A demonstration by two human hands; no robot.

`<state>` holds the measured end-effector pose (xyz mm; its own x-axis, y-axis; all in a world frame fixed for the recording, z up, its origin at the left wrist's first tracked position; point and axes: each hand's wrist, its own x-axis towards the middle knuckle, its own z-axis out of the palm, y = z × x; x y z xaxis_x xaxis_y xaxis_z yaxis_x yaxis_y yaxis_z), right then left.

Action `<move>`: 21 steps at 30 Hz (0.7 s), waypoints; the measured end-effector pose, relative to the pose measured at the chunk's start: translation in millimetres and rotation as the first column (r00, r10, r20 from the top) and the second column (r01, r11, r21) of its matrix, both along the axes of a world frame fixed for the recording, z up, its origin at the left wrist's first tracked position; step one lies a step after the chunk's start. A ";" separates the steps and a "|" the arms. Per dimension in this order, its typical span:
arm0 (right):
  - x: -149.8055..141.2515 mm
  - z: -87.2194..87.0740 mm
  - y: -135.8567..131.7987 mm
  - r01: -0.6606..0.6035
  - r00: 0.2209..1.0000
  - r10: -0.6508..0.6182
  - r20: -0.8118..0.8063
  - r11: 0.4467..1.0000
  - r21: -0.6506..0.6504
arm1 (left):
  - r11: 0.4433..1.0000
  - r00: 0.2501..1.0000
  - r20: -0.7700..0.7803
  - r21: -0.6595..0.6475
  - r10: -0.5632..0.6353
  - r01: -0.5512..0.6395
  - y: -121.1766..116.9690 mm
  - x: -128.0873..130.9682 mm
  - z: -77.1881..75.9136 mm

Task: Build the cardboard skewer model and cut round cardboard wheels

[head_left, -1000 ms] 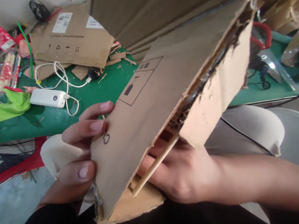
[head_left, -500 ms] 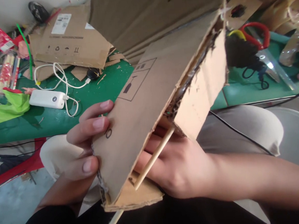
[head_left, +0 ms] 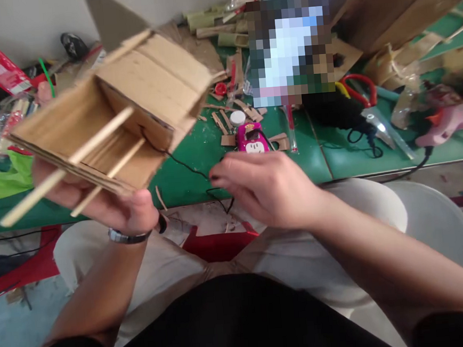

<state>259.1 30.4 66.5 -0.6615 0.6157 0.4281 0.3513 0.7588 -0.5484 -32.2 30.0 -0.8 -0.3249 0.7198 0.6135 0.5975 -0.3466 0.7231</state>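
Observation:
My left hand [head_left: 112, 207] grips a cardboard model [head_left: 155, 75] from below, its thumb at the lower edge. The model is tilted, with a boxy closed part and an open bay facing me. Two wooden sticks, a thick one [head_left: 88, 139] and a thinner one [head_left: 128, 155], run through the bay and poke out past its end wall. From the box a thin black cord [head_left: 186, 168] leads to my right hand [head_left: 270, 189], whose fingers are closed on it. The fingertips are partly hidden and slightly blurred.
On the green table [head_left: 184, 185] are a pink plug adapter [head_left: 253, 139], a white cap [head_left: 237, 118], cardboard scraps and red-handled scissors [head_left: 363, 91]. A pink glue gun [head_left: 447, 119] lies at the right. Bamboo pieces [head_left: 207, 23] lie at the back; a bright object [head_left: 290, 51] is pixelated.
The cardboard model has turned and moved to the upper left, its open bay now towards me. My right hand has come out from behind it and now holds the cord.

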 end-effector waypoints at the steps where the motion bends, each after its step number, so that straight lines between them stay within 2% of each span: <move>1: 2.3 0.1 10.9 0.069 0.998 -0.069 0.009 0.998 0.006 | 0.982 1.000 0.000 0.185 0.030 -0.029 11.3 -4.4 0.3; 2: 4.0 0.9 21.7 0.149 0.989 -0.149 0.017 0.989 0.010 | 0.928 0.998 0.004 0.368 0.058 -0.056 22.5 -9.0 1.0; 3: 4.9 2.4 32.3 0.235 0.971 -0.236 0.026 0.972 0.018 | 0.830 0.996 0.012 0.552 0.089 -0.081 32.5 -13.7 2.2; 6: 3.7 10.1 61.4 0.459 0.883 -0.464 0.076 0.885 0.078 | 0.782 0.998 0.005 0.621 0.063 -0.052 48.5 -25.9 8.7; 8: 2.0 13.5 77.9 0.533 0.823 -0.547 0.150 0.837 0.125 | 0.806 0.998 0.005 0.589 0.065 -0.056 45.2 -28.9 14.4; 9: 1.7 13.2 84.8 0.534 0.811 -0.551 0.195 0.835 0.136 | 0.835 0.997 0.002 0.546 0.075 -0.064 40.6 -28.1 17.3; 11: 3.5 7.6 95.5 0.470 0.830 -0.487 0.273 0.873 0.130 | 0.899 0.997 -0.001 0.431 0.082 -0.073 29.1 -22.1 22.5; 14: 11.0 -8.8 101.8 0.336 0.876 -0.354 0.329 0.935 0.111 | 0.924 0.999 0.033 0.382 0.019 -0.030 15.6 -8.1 28.2; 18: 20.8 -20.2 91.3 0.218 0.932 -0.235 0.274 0.972 0.093 | 0.947 0.997 0.073 0.321 -0.023 -0.001 8.0 5.6 28.7; 21: 22.1 -9.5 69.5 0.173 0.961 -0.180 0.207 0.983 0.052 | 0.953 0.992 0.105 0.299 -0.073 0.039 3.3 11.8 22.3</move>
